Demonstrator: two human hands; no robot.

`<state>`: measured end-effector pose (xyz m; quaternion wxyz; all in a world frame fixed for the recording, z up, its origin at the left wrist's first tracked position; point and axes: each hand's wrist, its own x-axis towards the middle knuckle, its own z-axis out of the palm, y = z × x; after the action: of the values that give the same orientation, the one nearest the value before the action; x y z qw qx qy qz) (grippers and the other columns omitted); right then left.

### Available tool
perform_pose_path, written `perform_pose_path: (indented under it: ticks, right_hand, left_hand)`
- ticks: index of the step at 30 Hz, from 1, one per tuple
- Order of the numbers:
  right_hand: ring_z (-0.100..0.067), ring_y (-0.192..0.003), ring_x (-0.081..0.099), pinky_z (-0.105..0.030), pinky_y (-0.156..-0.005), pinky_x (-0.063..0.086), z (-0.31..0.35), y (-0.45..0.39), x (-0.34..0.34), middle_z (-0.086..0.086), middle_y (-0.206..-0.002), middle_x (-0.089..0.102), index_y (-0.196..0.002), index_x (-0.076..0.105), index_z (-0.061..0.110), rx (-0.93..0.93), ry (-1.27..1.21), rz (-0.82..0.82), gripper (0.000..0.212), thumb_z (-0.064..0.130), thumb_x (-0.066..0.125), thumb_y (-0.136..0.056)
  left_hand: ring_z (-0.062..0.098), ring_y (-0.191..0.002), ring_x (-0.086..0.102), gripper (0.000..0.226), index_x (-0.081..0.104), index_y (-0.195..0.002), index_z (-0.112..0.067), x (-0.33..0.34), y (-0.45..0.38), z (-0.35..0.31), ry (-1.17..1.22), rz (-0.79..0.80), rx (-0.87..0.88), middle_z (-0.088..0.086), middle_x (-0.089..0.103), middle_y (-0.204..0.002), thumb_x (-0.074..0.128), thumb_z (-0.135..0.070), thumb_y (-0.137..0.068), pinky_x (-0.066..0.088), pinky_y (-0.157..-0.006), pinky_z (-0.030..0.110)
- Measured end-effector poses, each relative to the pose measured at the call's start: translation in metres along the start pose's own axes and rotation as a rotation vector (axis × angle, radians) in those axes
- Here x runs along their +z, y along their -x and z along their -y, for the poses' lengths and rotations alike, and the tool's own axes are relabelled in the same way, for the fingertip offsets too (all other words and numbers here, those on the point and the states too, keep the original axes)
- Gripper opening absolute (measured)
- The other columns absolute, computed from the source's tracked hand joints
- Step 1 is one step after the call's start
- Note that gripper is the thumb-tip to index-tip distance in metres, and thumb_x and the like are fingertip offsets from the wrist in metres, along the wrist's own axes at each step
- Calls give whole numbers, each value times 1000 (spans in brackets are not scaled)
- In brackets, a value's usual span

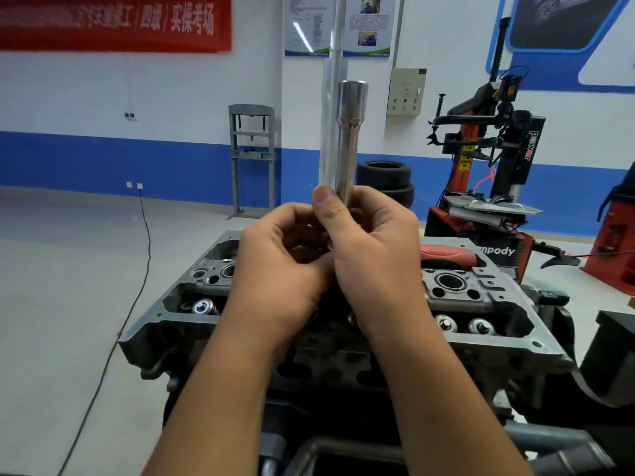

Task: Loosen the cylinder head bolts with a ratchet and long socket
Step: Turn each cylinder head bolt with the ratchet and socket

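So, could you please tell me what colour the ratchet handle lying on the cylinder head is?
Red with black, seen in the head view: ratchet handle.

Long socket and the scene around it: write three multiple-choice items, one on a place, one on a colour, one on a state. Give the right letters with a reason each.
1. Where does the ratchet handle lie?
A. on the floor by the cable
B. on the far right part of the cylinder head
C. on the stacked tyres

2. What colour is the band along the foot of the wall?
A. blue
B. green
C. yellow

3. How is the long socket held?
A. seated on a bolt in the head
B. lying flat on the head
C. upright in the air, its wider end up, gripped at its lower end

Answers: 1 B, the red and black handle rests on the head behind the right hand. 2 A, the band is blue under white. 3 C, the right hand's thumb and fingers curl round its base, the left hand curled close beside it, well above the head.
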<state>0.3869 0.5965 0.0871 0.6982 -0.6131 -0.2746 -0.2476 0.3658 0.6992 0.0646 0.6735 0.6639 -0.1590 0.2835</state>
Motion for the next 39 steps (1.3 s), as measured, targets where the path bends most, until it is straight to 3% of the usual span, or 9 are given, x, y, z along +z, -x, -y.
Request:
perform_pose_path:
  ticks: [3,7,12,15,20,28,33,35,39]
  right_hand:
    - [-14,-74,76,-33,-68,62,0,-1,-1,2,-81,77,-86,73,23,-18,11,-66,11,29,81,-89]
    - [-17,-76,74,-35,-70,61,1,0,-2,0,-85,75,-93,67,27,-51,5,-130,23,33,86,-82]
    - [-15,-75,73,-39,-72,63,2,1,-2,1,-83,74,-88,69,21,-57,33,-126,20,34,84,-85]
    - [-11,-73,73,-27,-67,60,2,0,-3,4,-79,74,-85,68,24,-58,51,-147,18,32,85,-86]
    - [-11,-73,73,-27,-65,60,3,2,-3,4,-76,73,-79,68,26,-79,95,-104,19,33,83,-88]
    - [-16,-70,74,-36,-66,63,3,2,-3,0,-76,74,-79,68,22,-40,61,-90,21,32,86,-84]
    - [-11,-67,71,-26,-61,58,3,2,-3,3,-72,71,-78,68,21,-81,77,-61,19,28,81,-90]
    - [-10,-67,70,-26,-62,58,3,2,-2,5,-72,71,-78,69,20,-72,68,-48,19,29,78,-93]
    - [-10,-64,71,-30,-62,59,4,2,-1,7,-68,72,-76,70,20,-50,55,-50,22,34,79,-91]
  left_hand:
    - [23,-84,80,23,74,-105,-18,1,0,0,-7,-22,-19,4,81,-92,78,-1,-90,64,-68,34]
    - [22,-103,78,25,73,-122,-19,-4,2,-7,143,312,-72,5,81,-110,56,-15,-105,63,-80,29]
    - [18,-95,79,20,80,-112,-13,2,0,-3,-5,90,-17,2,82,-100,71,-4,-96,64,-77,31]
    - [16,-90,79,17,80,-106,-14,4,-1,2,-78,-65,5,0,82,-94,79,-7,-90,66,-81,39]
    - [27,-114,74,29,70,-130,-16,-10,1,-3,138,280,-67,7,78,-120,55,-16,-106,62,-94,44]
    - [27,-82,79,22,78,-99,-17,0,1,2,-48,-124,-7,8,80,-89,85,-3,-83,66,-68,40]
    - [26,-111,75,26,76,-122,-21,-11,2,-5,166,310,-31,6,79,-117,59,-19,-103,63,-89,37]
    - [26,-106,77,23,77,-118,-18,-10,1,-4,102,224,-17,6,80,-111,63,-15,-101,64,-84,35]
    - [21,-73,77,27,74,-102,-9,-1,1,0,-2,-95,-14,12,75,-83,87,-1,-80,63,-62,31]
